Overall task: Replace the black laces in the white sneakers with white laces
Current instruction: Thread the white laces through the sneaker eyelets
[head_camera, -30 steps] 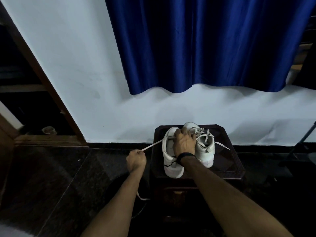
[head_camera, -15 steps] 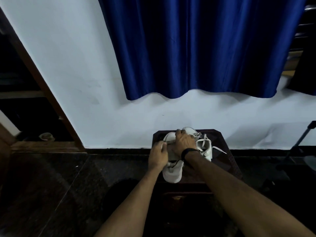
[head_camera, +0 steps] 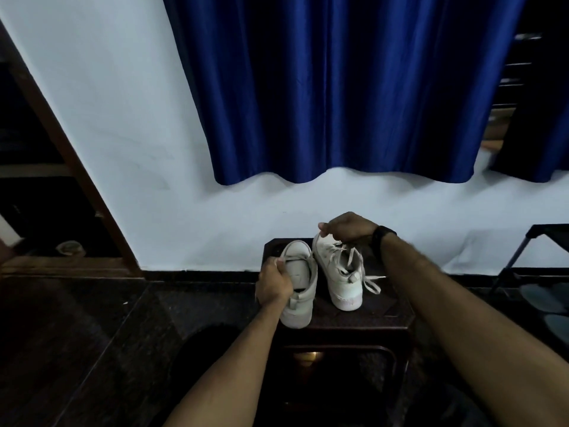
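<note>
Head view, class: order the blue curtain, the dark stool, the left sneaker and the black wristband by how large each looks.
1. blue curtain
2. dark stool
3. left sneaker
4. black wristband
The curtain hangs farther off yet looks biggest; nearness leaves true sizes unsure.

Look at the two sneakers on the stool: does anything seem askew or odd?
Yes. The right sneaker is tilted, its toe lifted by the right hand, and a loose white lace end trails onto the stool. The left sneaker, gripped by the left hand, shows no lacing.
</note>
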Demonstrator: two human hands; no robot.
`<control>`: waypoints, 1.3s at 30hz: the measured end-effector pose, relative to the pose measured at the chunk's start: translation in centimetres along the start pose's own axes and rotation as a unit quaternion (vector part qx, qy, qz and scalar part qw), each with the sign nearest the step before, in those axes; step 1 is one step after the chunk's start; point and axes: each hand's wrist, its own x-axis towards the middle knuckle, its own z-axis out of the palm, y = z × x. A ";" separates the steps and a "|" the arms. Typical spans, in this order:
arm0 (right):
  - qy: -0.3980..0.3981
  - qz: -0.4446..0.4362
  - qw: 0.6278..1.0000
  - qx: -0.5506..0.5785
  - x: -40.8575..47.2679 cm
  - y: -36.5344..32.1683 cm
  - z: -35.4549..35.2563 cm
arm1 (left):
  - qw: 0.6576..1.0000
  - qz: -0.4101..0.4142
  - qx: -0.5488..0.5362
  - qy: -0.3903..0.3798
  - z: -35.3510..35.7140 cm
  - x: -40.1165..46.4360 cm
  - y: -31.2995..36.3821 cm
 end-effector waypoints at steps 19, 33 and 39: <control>0.069 -0.070 0.951 0.295 0.1 -3.6 -0.5 | 0.844 -0.001 -0.372 -0.387 -7.7 -0.7 7.9; -0.019 -0.096 0.946 -0.309 0.0 -2.2 3.5 | 0.969 0.119 -0.050 -0.212 -8.7 2.0 6.7; -0.070 -0.097 0.993 -0.016 0.2 -0.8 5.8 | 0.989 0.112 -0.050 -0.085 -7.3 2.8 6.6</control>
